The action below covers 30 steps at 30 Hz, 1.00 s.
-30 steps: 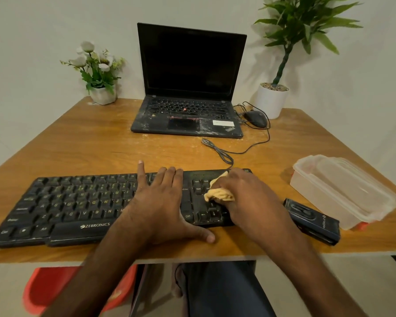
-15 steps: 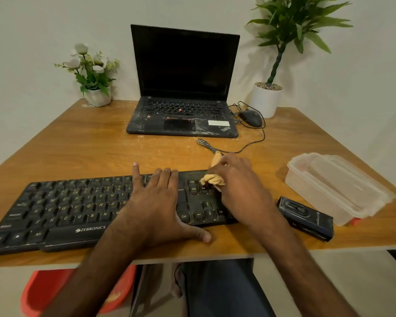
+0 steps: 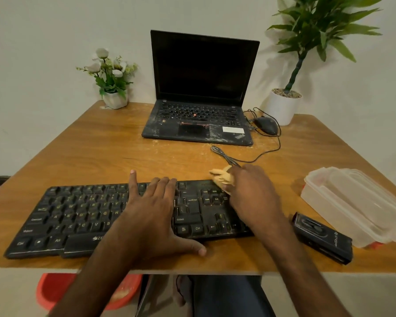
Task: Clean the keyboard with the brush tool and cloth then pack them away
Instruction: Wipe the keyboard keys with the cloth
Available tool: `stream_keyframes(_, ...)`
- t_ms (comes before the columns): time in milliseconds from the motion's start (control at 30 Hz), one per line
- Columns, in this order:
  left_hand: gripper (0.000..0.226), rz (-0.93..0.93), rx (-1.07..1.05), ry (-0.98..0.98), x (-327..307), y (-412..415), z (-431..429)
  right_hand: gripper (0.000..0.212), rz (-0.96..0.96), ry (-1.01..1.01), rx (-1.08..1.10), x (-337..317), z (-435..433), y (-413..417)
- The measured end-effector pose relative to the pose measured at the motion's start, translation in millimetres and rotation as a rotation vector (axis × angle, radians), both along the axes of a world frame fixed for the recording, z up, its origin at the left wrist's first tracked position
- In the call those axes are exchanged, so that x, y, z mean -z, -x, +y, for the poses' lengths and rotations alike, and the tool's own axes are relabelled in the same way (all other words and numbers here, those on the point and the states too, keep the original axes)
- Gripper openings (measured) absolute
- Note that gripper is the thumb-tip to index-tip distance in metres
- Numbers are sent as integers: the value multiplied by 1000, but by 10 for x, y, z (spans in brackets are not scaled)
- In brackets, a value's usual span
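Note:
A black dusty keyboard (image 3: 78,216) lies along the near edge of the wooden table (image 3: 101,152). My left hand (image 3: 151,216) rests flat on its middle keys, fingers straight and thumb on the table in front. My right hand (image 3: 252,193) grips a bunched yellow cloth (image 3: 223,177) at the keyboard's far right corner. A black brush tool case (image 3: 322,236) lies on the table to the right of the keyboard. A clear plastic lidded container (image 3: 357,204) stands behind the case, at the right edge.
An open black laptop (image 3: 201,92) sits at the back centre, with a wired mouse (image 3: 266,125) and its loose cable (image 3: 233,157) to its right. A small flower pot (image 3: 114,99) and a tall potted plant (image 3: 284,106) stand at the back. A red bin (image 3: 55,291) is under the table.
My right hand has slid the cloth away from me, from the keys near the front right up to the keyboard's far right corner. My left hand has stayed on the keys.

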<state>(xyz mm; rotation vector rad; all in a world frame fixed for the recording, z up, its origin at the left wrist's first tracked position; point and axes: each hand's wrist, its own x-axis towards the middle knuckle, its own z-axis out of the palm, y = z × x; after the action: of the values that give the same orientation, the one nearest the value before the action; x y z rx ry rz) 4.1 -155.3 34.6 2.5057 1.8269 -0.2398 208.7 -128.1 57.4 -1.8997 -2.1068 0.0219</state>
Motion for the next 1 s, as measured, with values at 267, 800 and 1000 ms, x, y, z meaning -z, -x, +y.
stream_keyframes(267,156,-4,-19,-42,22,-8,-18,43,-155,-1,-281,-57,170,293)
stream_keyframes(800,152,-18,-16,-70,81,-1,-35,58,174,270,-217,-61,-418,-316)
stream_keyframes(1000,153,-29,-32,-51,71,-13,-56,62,275,-90,-175,25,-437,-149)
